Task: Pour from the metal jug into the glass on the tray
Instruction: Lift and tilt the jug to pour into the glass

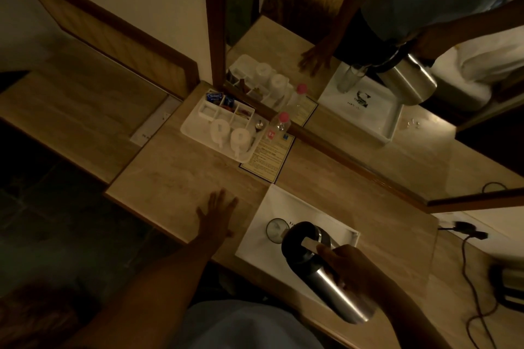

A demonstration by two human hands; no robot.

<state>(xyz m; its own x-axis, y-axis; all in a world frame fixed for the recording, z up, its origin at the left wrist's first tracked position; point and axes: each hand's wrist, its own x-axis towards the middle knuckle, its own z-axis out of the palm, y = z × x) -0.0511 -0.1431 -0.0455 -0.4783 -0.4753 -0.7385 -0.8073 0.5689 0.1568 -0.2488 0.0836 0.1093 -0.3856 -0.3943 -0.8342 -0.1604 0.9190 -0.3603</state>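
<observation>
Dim light, head view only, looking down at a pale wooden desk set against a wall mirror. At the far edge by the mirror frame sits a white amenity tray with divided compartments of tea sachets and two white cups lying in it; just beside it stands a small clear bottle with a pink cap, and a printed card lies flat under the tray's near corner. Off to the right a black cable snakes across the desk from a plug near the wall; a dark blurred appliance sits at the right edge, too smeared to identify. Nothing stands between the jug and the glass. The white tray lies close to me at the desk's near edge, and the glass stands upright on its left part. My right hand is closed around the handle of the metal jug, thumb on the lid lever; the jug is tilted, its black top leaning toward the glass and overlapping the rim from this angle. I cannot tell whether liquid is flowing. My left hand rests flat on the desk, fingers spread, holding nothing, just left of the white tray and near the glass. The mirror repeats both hands, jug and glass.
</observation>
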